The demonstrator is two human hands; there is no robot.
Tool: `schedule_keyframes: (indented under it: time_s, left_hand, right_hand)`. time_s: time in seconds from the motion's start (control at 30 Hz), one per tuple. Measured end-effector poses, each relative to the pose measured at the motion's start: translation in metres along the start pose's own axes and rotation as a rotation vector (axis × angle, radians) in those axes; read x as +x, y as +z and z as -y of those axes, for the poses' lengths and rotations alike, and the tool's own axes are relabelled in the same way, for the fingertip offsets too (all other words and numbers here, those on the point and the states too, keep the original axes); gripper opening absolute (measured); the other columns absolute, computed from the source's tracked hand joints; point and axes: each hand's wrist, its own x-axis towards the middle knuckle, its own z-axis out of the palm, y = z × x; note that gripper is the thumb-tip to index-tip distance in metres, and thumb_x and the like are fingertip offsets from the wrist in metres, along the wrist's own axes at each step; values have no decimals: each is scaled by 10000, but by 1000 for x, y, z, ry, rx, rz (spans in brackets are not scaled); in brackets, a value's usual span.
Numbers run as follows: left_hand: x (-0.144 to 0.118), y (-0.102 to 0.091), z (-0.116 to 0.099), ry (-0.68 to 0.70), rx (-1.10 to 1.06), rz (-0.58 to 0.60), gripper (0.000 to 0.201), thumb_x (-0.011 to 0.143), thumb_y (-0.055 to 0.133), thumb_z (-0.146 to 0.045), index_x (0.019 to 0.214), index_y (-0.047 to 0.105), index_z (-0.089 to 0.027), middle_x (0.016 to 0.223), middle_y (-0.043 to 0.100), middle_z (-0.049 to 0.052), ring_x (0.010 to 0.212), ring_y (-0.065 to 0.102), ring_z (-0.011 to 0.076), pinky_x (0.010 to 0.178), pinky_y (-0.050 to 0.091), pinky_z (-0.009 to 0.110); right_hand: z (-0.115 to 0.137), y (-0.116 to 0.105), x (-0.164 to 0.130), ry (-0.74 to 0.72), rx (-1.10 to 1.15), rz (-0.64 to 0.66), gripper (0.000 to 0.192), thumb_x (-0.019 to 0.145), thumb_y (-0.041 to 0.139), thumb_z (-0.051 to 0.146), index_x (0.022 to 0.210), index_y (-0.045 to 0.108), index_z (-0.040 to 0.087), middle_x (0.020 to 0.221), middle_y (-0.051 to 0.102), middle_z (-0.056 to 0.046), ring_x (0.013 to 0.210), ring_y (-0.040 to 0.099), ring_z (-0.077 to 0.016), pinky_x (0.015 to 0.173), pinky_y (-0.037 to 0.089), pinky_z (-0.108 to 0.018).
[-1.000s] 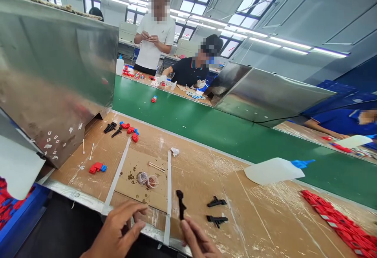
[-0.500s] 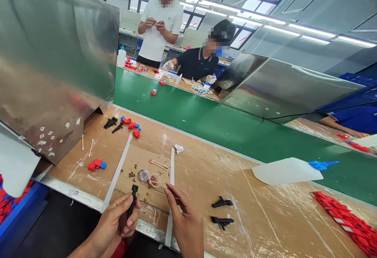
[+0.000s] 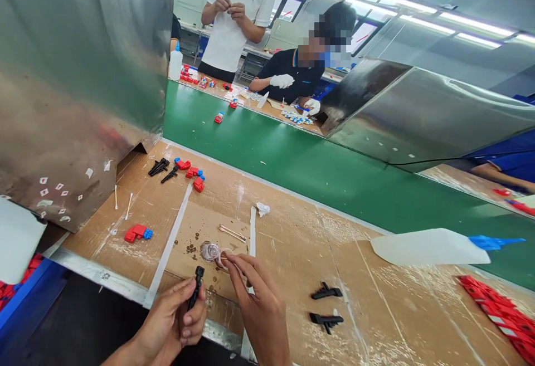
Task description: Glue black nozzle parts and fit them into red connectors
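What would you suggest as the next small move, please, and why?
Perhaps move the right hand from the small cup at its fingertips toward the black piece, because the left hand holds that piece close by, its upper end uncovered.

The cups (image 3: 209,252) sit on the cardboard (image 3: 188,222), left of the bottle (image 3: 430,247).

Cardbd-topped bench (image 3: 296,238) is carrying cardbd pad (image 3: 204,224); from pad, squeeze btl (image 3: 426,247) is lying @ 3 o'clock, 2 blk toy guns (image 3: 326,320) @ 4, 2 cotton swabs (image 3: 129,206) @ 10.
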Motion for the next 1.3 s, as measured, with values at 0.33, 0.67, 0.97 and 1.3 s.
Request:
schedule_keyframes:
  time_s: [0.33, 0.67, 0.97, 1.3]
  left_hand:
    - [6, 6, 8, -68, -119, 62, 307, 833, 696, -440, 819, 590, -152, 479, 271, -106, 405, 175, 47, 406, 138, 184]
    - [3, 7, 7, -63, -68, 31, 317, 848, 668, -459, 821, 560, -162, 490, 247, -106, 423, 155, 58, 430, 126, 202]
    - [3, 7, 10, -54, -55, 9, 314, 847, 668, -453, 828, 569, -155, 490, 247, -107, 422, 169, 53, 431, 128, 197]
    - [3, 9, 8, -48, -38, 10, 286, 869, 636, -431, 833, 562, -156, 494, 235, -104, 427, 171, 57, 441, 131, 203]
  right_hand:
    - [-5, -3, -1, 79, -89, -193, 118, 920, 624, 269, 1012, 674, 213, 835, 702, 13, 653, 612, -84, 669, 495, -186]
    - [-12, -2, -9, 264, 8, -284, 176, 884, 657, 332, 955, 724, 185, 843, 737, -34, 719, 667, -141, 686, 506, -233]
    - [-6, -4, -18, 364, 141, -394, 156, 829, 724, 319, 941, 740, 212, 880, 753, -14, 743, 684, -123, 718, 525, -189]
    - [-3, 2, -25, 243, 9, -389, 132, 853, 703, 252, 975, 722, 205, 889, 743, -28, 739, 684, -137, 733, 516, -226]
